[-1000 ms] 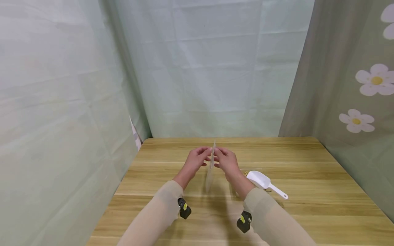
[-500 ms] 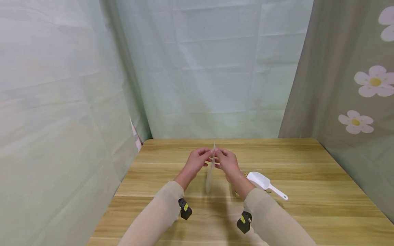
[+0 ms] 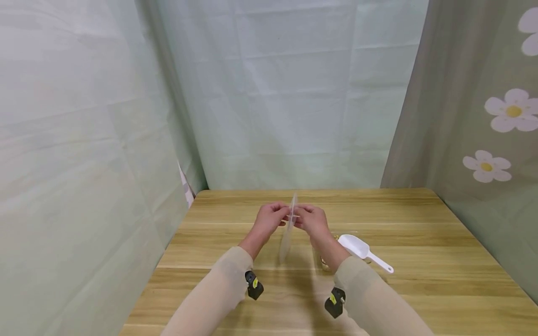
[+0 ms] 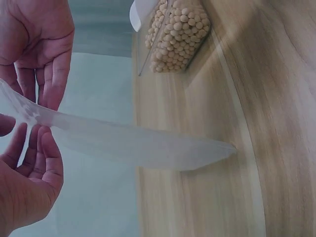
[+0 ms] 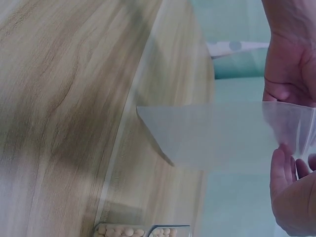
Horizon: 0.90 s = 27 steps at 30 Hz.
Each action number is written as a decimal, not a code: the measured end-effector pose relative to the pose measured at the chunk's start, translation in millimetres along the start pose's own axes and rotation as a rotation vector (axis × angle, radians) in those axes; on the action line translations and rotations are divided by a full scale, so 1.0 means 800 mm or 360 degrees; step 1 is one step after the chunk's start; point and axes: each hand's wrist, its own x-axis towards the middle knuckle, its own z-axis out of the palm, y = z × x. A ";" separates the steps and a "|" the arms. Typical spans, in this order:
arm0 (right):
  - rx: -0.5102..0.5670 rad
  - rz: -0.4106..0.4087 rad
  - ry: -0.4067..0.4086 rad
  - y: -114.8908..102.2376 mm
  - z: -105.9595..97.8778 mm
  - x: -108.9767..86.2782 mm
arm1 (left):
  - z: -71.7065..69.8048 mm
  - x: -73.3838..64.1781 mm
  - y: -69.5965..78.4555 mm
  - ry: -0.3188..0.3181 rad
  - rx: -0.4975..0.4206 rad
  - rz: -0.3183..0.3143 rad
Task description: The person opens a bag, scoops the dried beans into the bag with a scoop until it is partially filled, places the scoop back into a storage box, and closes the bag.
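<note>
1. Head view, centre of the frame: we see the bag (image 3: 286,242) upright and edge-on above the desk (image 3: 454,280); whether its bottom touches down, we cannot tell.
2. Left hand (image 3: 267,218) and right hand (image 3: 313,221) face each other across it, each grip clamped on the film near the top. We judge that pinching from both sides lets it hang straight.
3. Right of centre, partly behind the right forearm, stands the clear box (image 5: 170,226) of beans (image 4: 180,34), handily near the bag.
4. Our scoop (image 3: 355,245) lies at that box, handle towards the lower right, presumably for easy grasping.
</note>
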 end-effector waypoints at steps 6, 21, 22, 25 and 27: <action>0.0017 -0.0007 0.0013 0.003 0.001 -0.001 | 0.004 0.000 0.005 0.0038 0.0019 -0.0037; -0.0020 0.0000 0.0150 0.011 0.003 0.001 | 0.011 -0.010 0.010 0.0159 0.0105 0.0018; -0.0022 -0.0008 0.0155 0.011 0.004 0.001 | 0.012 -0.010 0.011 0.0167 0.0129 0.0024; -0.0010 -0.0017 0.0187 0.012 0.005 -0.001 | 0.012 -0.009 0.010 0.0168 0.0131 0.0027; 0.0022 -0.0021 0.0204 0.011 0.007 -0.002 | 0.011 -0.007 0.008 0.0153 0.0058 0.0021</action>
